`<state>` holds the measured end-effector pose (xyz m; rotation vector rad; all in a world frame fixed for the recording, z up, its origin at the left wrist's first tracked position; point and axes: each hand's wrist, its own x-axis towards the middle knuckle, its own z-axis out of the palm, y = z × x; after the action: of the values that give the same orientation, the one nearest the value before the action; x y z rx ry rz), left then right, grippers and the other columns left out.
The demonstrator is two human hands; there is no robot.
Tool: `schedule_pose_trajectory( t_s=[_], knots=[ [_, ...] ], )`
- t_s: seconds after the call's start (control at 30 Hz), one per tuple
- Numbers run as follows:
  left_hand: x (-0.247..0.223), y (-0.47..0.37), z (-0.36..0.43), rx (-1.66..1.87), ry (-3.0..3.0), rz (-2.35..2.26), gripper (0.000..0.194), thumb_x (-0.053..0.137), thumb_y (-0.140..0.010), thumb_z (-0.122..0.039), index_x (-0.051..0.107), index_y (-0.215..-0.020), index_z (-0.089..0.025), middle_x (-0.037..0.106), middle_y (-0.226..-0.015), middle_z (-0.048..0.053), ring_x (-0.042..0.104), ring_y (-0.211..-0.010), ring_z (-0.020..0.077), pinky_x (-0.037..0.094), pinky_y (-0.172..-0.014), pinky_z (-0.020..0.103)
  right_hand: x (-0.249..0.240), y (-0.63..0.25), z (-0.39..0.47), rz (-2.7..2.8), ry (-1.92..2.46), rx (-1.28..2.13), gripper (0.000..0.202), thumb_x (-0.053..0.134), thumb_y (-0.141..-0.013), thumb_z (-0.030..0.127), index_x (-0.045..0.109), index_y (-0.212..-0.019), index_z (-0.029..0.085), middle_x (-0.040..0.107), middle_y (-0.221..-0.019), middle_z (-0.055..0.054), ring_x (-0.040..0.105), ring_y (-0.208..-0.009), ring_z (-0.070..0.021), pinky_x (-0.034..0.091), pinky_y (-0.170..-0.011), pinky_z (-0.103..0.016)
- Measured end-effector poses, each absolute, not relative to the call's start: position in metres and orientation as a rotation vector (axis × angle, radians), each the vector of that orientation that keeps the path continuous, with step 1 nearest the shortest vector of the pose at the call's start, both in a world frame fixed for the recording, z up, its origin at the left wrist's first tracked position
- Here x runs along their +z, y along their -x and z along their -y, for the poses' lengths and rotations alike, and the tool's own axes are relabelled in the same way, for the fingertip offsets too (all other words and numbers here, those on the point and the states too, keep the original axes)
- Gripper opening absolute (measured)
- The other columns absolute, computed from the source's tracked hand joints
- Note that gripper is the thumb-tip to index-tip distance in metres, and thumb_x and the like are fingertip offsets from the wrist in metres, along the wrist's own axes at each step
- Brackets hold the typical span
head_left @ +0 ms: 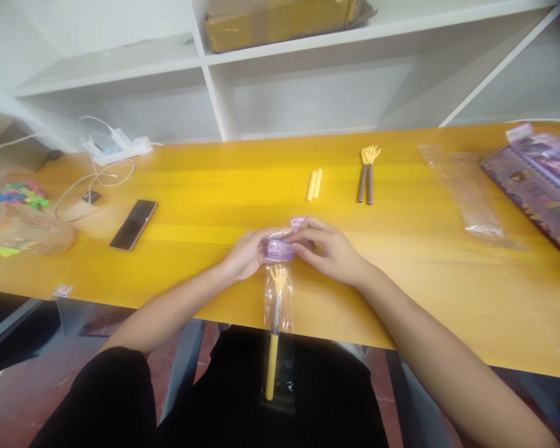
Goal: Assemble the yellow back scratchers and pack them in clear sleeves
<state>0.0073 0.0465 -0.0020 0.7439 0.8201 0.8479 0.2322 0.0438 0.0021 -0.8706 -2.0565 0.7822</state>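
Note:
A yellow-handled back scratcher (271, 367) lies inside a clear plastic bag (285, 311), its hand-shaped head toward the top. The bag hangs over the table's front edge. A purple label card (279, 250) sits at the bag's top. My left hand (247, 255) grips the bag's upper left edge beside the card. With fingers pinched, my right hand (329, 250) holds the card and bag top from the right; the exact grip is partly hidden. Farther back lie two yellow handle tubes (314, 185) and two metal rods with yellow hand heads (368, 177).
To the right, flat clear bags (476, 199) lie near a purple patterned box (536, 193) with packets inside. On the left are a phone (134, 225), a power strip (124, 150) with cables and a clear jar (32, 227) among colourful pieces. White shelving (308, 99) stands behind the table.

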Motion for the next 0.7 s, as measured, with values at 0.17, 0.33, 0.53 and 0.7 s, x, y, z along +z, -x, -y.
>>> schedule_pose_trajectory(
  t_s=[0.17, 0.33, 0.53, 0.7],
  knots=[
    [0.0, -0.01, -0.044, 0.829, -0.736, -0.795, 0.034, 0.072, -0.094, -0.038, 0.08, -0.114, -0.012, 0.079, -0.121, 0.017, 0.076, -0.105, 0.026, 0.063, -0.092, 0.04, 0.004, -0.235, -0.044, 2.076, 0.856, 0.765, 0.021, 0.061, -0.104, 0.037, 0.079, -0.107, 0.028, 0.062, -0.097, -0.006, 0.063, -0.087, -0.0217, 0.056, -0.082, -0.041],
    [0.002, -0.009, -0.044, 0.785, -0.748, -0.751, 0.038, 0.071, -0.095, -0.041, 0.079, -0.118, -0.013, 0.078, -0.126, 0.02, 0.077, -0.111, 0.0317, 0.063, -0.093, 0.045, 0.002, -0.233, -0.045, 1.955, 1.041, 0.672, 0.027, 0.063, -0.103, 0.039, 0.071, -0.126, 0.027, 0.06, -0.099, -0.007, 0.059, -0.08, -0.0205, 0.055, -0.075, -0.039],
    [-0.005, -0.006, -0.046, 0.771, -0.725, -0.755, 0.037, 0.067, -0.098, -0.042, 0.078, -0.111, -0.009, 0.08, -0.115, 0.02, 0.079, -0.105, 0.0315, 0.063, -0.095, 0.047, 0.001, -0.235, -0.046, 1.993, 0.952, 0.761, 0.012, 0.064, -0.103, 0.034, 0.073, -0.105, 0.025, 0.061, -0.105, -0.005, 0.057, -0.071, -0.014, 0.054, -0.072, -0.035],
    [-0.009, -0.006, -0.044, 0.719, -0.796, -0.736, 0.043, 0.075, -0.094, -0.048, 0.077, -0.112, -0.008, 0.08, -0.114, 0.02, 0.079, -0.103, 0.0281, 0.061, -0.098, 0.043, 0.004, -0.236, -0.044, 2.103, 0.795, 0.781, 0.015, 0.064, -0.103, 0.033, 0.073, -0.098, 0.023, 0.059, -0.103, -0.006, 0.06, -0.084, -0.0173, 0.054, -0.076, -0.035]
  ],
)
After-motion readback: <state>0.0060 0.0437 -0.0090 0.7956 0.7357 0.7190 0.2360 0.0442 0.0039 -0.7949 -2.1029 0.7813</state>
